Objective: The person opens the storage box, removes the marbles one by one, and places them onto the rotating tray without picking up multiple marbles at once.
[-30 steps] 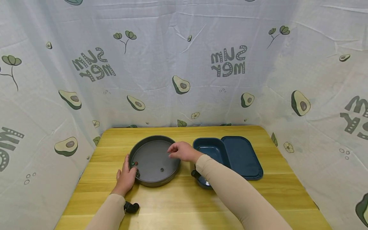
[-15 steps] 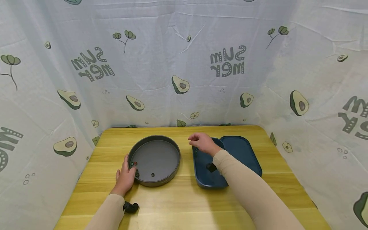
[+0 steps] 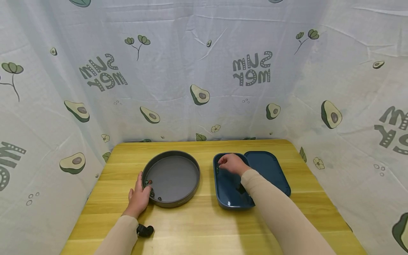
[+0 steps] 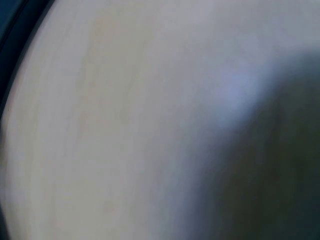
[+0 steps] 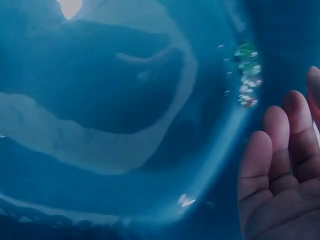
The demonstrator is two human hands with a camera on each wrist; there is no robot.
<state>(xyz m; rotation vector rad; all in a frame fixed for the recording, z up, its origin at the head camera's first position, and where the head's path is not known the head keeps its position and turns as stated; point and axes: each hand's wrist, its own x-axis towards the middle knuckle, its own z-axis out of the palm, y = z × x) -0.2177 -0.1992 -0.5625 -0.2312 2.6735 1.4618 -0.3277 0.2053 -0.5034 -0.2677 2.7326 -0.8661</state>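
My left hand [image 3: 139,198] holds the left rim of a round grey pan [image 3: 172,173], thumb over the rim and fingers along the outside. Several small marbles lie at the pan's left side, among them a red marble [image 3: 150,181] and a dark marble [image 3: 159,199]. Over the left side of a deep blue container [image 3: 232,203], my right hand [image 3: 232,163] has thumb and index finger pinched on a small marble, mostly hidden; an orange-red bit shows beside the fingertips in the right wrist view. Green and clear marbles [image 5: 247,75] line the container's inner edge.
A flat blue lid [image 3: 269,171] lies at the container's right. Both stand with the pan on a wooden table [image 3: 191,226]. A printed cloth [image 3: 178,71] hangs behind and at the sides. The left wrist view is blurred.
My right hand has moved right from over the pan to the blue container and lowered towards its left edge. A dark marble has rolled left across the pan. My left hand has stayed put.
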